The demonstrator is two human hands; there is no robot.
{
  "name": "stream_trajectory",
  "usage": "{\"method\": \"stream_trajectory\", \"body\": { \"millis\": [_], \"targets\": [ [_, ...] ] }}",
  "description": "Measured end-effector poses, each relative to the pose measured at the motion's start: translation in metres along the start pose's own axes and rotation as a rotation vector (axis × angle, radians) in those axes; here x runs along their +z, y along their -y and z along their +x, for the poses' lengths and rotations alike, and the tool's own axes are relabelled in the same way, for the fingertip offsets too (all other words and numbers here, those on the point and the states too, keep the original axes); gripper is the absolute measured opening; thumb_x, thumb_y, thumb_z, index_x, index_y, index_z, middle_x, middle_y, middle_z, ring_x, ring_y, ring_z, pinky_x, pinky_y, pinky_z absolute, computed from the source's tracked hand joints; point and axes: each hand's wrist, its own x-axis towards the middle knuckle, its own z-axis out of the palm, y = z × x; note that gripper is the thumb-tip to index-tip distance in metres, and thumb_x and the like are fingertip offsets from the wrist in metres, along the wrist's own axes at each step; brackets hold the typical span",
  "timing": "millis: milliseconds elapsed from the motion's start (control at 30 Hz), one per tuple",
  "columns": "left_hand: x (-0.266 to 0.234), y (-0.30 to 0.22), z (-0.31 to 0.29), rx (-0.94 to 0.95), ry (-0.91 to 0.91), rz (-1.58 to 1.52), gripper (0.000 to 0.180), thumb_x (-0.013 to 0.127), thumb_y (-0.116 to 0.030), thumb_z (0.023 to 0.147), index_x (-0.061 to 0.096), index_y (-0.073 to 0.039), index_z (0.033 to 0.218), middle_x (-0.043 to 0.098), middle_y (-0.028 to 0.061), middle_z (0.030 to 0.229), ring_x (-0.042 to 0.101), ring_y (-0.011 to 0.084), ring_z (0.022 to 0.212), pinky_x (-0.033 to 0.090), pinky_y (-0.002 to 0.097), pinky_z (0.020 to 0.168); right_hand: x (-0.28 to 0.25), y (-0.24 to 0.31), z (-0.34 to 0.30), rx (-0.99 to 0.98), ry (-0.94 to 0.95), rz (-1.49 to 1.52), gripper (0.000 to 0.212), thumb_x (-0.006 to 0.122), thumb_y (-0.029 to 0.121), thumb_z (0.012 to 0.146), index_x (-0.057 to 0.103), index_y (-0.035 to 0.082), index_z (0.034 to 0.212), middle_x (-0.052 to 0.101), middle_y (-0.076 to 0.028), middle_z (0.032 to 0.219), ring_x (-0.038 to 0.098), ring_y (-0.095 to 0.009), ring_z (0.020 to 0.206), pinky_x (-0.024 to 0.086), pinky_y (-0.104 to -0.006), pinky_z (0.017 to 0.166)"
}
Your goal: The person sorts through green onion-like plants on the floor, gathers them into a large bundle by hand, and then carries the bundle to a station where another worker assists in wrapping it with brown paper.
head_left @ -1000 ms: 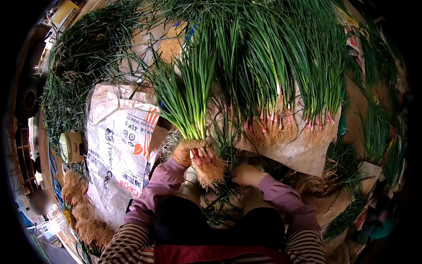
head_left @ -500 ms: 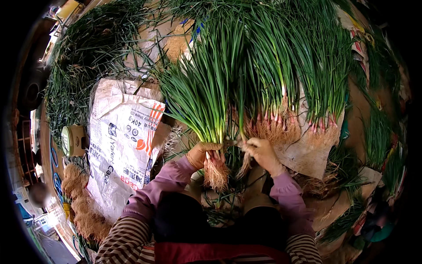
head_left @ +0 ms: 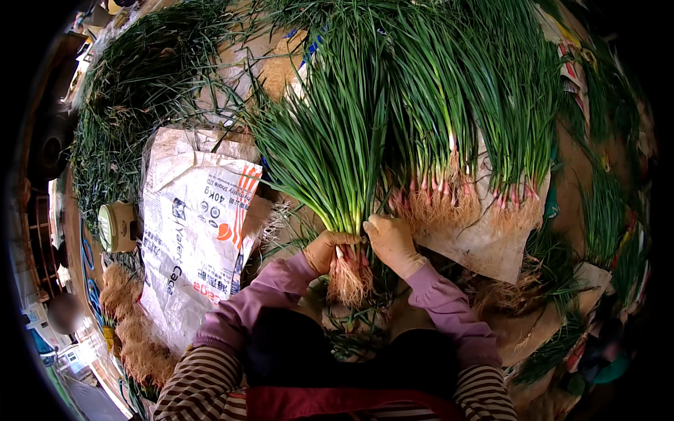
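My left hand (head_left: pixel 328 250), in a tan glove, is closed around a bunch of spring onions (head_left: pixel 349 175). The green leaves fan out away from me, and the pinkish bulbs and stringy brown roots (head_left: pixel 349 284) hang below the grip. Against the bunch's right side, just above my left thumb, my gloved right hand (head_left: pixel 392 242) has its fingers pinched on the stems. The fingertips are partly hidden, so how many stems they hold does not show.
More spring onions (head_left: pixel 435 126) lie in rows at the right, roots toward me, on a pale sheet (head_left: pixel 484 245). A printed white sack (head_left: pixel 189 231) lies at left beside a small cream-and-green device (head_left: pixel 117 226). Heaped leaves (head_left: pixel 133 91) and brown root clumps (head_left: pixel 133 323) lie further left.
My right hand has moved left, bringing a separate spring onion with dangling roots up against the bunch. My left hand still grips the bunch in nearly the same place.
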Motion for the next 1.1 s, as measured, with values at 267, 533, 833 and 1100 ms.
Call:
{"method": "stream_trajectory", "body": {
  "millis": [267,533,833,1100],
  "targets": [
    [0.014,-0.03,-0.034,0.123,0.102,0.073,0.027,0.063,-0.009,0.072,0.049,0.001,0.092,0.05,0.014,0.081,0.064,0.0309,0.073,0.053,0.0311,0.052,0.042,-0.114,-0.032,-0.212,0.283,-0.189,0.024,0.054,0.022,0.081,0.063,0.002,0.091,0.061,-0.018,0.073,0.061,-0.03,0.07,0.048,-0.0394,0.063],
    [0.012,-0.028,-0.018,0.059,-0.041,0.222,0.028,0.055,-0.014,0.082,0.054,0.008,0.1,0.062,0.0244,0.076,0.065,0.029,0.066,0.052,0.0268,0.045,-0.025,-0.092,0.068,0.577,0.033,0.032,0.031,0.053,0.027,0.088,0.065,-0.001,0.087,0.065,-0.014,0.075,0.059,-0.021,0.058,0.045,-0.0351,0.055],
    [0.005,-0.011,-0.003,0.113,-0.019,0.213,0.036,0.053,-0.025,0.085,0.061,0.007,0.07,0.061,0.0188,0.069,0.063,0.0293,0.068,0.052,0.0323,0.067,0.006,-0.084,0.044,0.287,-0.052,0.706,0.016,0.062,0.009,0.079,0.063,-0.005,0.086,0.061,-0.004,0.064,0.052,-0.01,0.052,0.044,-0.0236,0.049],
    [0.016,-0.019,-0.002,0.102,-0.003,0.217,0.036,0.052,-0.024,0.086,0.061,0.008,0.073,0.063,0.0206,0.074,0.063,0.0262,0.064,0.052,0.0265,0.055,-0.005,-0.104,0.085,0.493,-0.183,0.439,0.027,0.056,0.021,0.086,0.059,-0.003,0.073,0.053,-0.005,0.055,0.047,-0.014,0.049,0.039,-0.0278,0.048]
  ]
}}
